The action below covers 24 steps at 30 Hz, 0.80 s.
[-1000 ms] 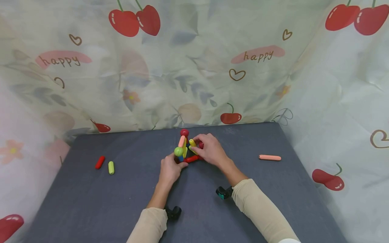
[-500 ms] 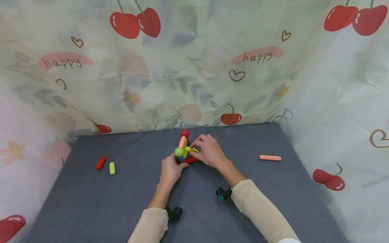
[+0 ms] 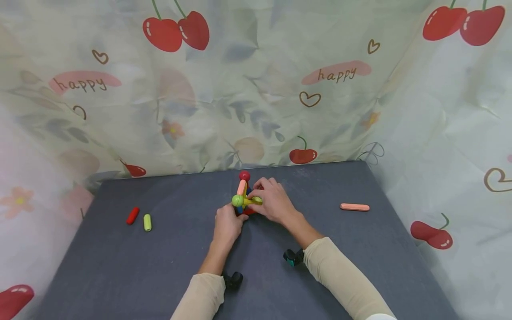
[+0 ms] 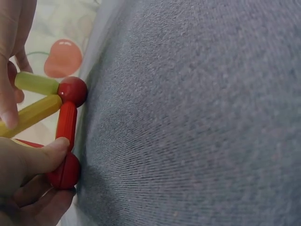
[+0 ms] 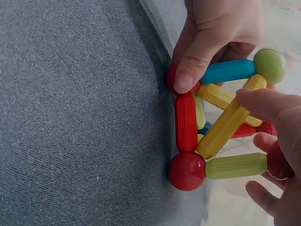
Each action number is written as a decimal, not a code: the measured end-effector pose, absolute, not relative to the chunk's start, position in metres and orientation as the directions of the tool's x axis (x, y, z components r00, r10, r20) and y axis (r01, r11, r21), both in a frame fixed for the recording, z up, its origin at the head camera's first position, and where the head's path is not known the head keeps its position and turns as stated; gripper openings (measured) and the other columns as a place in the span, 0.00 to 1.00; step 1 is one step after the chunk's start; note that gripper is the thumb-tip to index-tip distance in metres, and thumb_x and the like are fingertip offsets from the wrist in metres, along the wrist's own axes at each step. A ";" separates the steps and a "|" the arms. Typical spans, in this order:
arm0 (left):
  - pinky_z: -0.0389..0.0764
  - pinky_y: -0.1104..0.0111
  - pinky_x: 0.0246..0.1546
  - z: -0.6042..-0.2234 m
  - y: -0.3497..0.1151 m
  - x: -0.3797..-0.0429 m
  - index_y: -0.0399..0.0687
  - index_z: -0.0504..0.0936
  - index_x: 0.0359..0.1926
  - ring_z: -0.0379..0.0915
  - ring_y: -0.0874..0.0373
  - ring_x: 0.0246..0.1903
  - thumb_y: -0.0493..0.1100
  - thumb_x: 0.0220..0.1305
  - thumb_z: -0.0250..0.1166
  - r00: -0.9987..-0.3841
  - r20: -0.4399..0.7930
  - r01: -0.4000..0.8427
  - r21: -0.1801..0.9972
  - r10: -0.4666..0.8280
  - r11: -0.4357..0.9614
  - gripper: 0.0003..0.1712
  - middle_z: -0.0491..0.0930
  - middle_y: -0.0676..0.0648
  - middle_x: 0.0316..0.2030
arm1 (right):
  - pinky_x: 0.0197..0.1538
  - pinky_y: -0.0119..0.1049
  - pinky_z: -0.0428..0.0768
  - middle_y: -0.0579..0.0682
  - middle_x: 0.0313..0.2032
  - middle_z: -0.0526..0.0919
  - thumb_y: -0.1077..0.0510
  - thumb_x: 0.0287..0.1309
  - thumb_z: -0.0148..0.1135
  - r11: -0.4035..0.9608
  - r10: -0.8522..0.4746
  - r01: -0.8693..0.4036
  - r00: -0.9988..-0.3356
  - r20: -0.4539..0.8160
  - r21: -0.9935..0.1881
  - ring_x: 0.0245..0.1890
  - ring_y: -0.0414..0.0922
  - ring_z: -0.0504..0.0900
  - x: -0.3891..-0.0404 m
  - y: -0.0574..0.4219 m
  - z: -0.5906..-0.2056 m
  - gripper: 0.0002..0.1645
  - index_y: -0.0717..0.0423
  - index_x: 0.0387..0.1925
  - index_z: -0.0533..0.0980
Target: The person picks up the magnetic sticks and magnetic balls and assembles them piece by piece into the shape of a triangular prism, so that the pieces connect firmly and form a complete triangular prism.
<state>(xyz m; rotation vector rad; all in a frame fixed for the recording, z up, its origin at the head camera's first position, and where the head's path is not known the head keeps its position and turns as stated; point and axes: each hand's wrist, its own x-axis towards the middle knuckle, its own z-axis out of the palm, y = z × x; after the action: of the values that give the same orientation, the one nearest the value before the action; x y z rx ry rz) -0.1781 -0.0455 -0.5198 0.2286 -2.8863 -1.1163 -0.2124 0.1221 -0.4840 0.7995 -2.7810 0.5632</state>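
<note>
A build of coloured rods and balls, probably magnetic, stands between the two hands in the head view. My left hand (image 3: 227, 226) grips its near corner; in the right wrist view the thumb lies on a red ball (image 5: 172, 79) joined to a red rod (image 5: 186, 123) and a blue rod (image 5: 228, 71). My right hand (image 3: 274, 201) holds a yellow rod (image 5: 230, 121) slanting from the green ball (image 5: 269, 66) to the lower red ball (image 5: 187, 171). Its other fingers lie around another red ball (image 5: 278, 161) at the end of a light green rod (image 5: 236, 165).
On the dark table (image 3: 180, 258), a red rod (image 3: 133, 215) and a light green rod (image 3: 147, 222) lie at the left. A pink rod (image 3: 354, 207) lies at the right. A printed cloth (image 3: 256, 89) hangs behind the table.
My right hand has tilted the yellow rod from near upright to lying across, its end now at the green ball. The left hand keeps its grip on the near corner.
</note>
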 end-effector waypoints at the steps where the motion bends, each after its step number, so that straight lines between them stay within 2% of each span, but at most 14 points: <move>1: 0.84 0.51 0.42 -0.520 -0.045 -0.178 0.38 0.86 0.46 0.85 0.42 0.37 0.45 0.55 0.79 -0.989 -0.012 -0.120 0.672 -0.151 0.731 0.21 0.88 0.38 0.39 | 0.51 0.48 0.76 0.49 0.51 0.79 0.44 0.56 0.76 0.780 -0.473 -0.545 -0.835 0.281 -0.306 0.49 0.49 0.74 -0.212 0.122 -0.484 0.15 0.41 0.44 0.88; 5: 0.84 0.51 0.42 -0.522 -0.045 -0.177 0.39 0.87 0.44 0.85 0.43 0.37 0.45 0.54 0.80 -0.989 0.015 -0.099 0.675 -0.147 0.731 0.20 0.89 0.39 0.36 | 0.53 0.49 0.76 0.49 0.53 0.78 0.42 0.56 0.75 0.764 -0.457 -0.525 -0.851 0.259 -0.376 0.51 0.50 0.73 -0.212 0.127 -0.483 0.25 0.44 0.54 0.84; 9: 0.85 0.51 0.44 -0.525 -0.046 -0.176 0.40 0.87 0.46 0.86 0.44 0.40 0.45 0.55 0.79 -0.991 0.017 -0.085 0.686 -0.134 0.722 0.20 0.89 0.40 0.39 | 0.55 0.50 0.77 0.50 0.57 0.76 0.40 0.53 0.77 0.688 -0.360 -0.416 -0.907 0.217 -0.594 0.55 0.50 0.72 -0.212 0.139 -0.486 0.40 0.45 0.65 0.75; 11: 0.85 0.51 0.45 -0.526 -0.049 -0.177 0.40 0.86 0.47 0.87 0.44 0.42 0.45 0.56 0.79 -0.991 0.022 -0.080 0.694 -0.133 0.716 0.20 0.89 0.39 0.40 | 0.56 0.50 0.78 0.51 0.57 0.76 0.41 0.52 0.78 0.629 -0.325 -0.353 -0.929 0.179 -0.693 0.57 0.50 0.72 -0.213 0.145 -0.492 0.43 0.47 0.67 0.74; 14: 0.85 0.51 0.44 -0.527 -0.051 -0.179 0.41 0.86 0.48 0.86 0.44 0.42 0.45 0.57 0.78 -0.990 0.038 -0.069 0.702 -0.134 0.709 0.20 0.89 0.39 0.41 | 0.56 0.47 0.79 0.51 0.54 0.78 0.42 0.55 0.76 0.609 -0.332 -0.288 -0.939 0.093 -0.739 0.53 0.47 0.76 -0.219 0.152 -0.510 0.36 0.49 0.63 0.76; 19: 0.84 0.53 0.42 -0.529 -0.055 -0.179 0.42 0.85 0.51 0.84 0.47 0.39 0.47 0.59 0.77 -0.996 0.007 -0.059 0.708 -0.090 0.704 0.22 0.88 0.40 0.41 | 0.49 0.39 0.79 0.49 0.42 0.81 0.48 0.60 0.73 0.635 -0.329 -0.223 -0.944 0.001 -0.739 0.40 0.42 0.78 -0.222 0.159 -0.530 0.18 0.51 0.47 0.81; 24: 0.82 0.51 0.56 -0.516 -0.078 -0.171 0.46 0.77 0.67 0.81 0.46 0.55 0.49 0.61 0.75 -0.993 -0.053 -0.108 0.740 -0.103 0.664 0.35 0.84 0.41 0.58 | 0.47 0.37 0.79 0.48 0.39 0.81 0.48 0.59 0.74 0.602 -0.305 -0.199 -0.952 0.008 -0.773 0.38 0.41 0.79 -0.221 0.164 -0.536 0.13 0.47 0.41 0.82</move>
<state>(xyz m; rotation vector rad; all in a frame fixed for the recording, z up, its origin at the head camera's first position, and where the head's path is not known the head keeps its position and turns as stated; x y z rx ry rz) -0.1711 -0.0776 -0.5156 0.1818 -2.8714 -1.2770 -0.2210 0.1643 -0.5363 0.4625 -2.9226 1.3844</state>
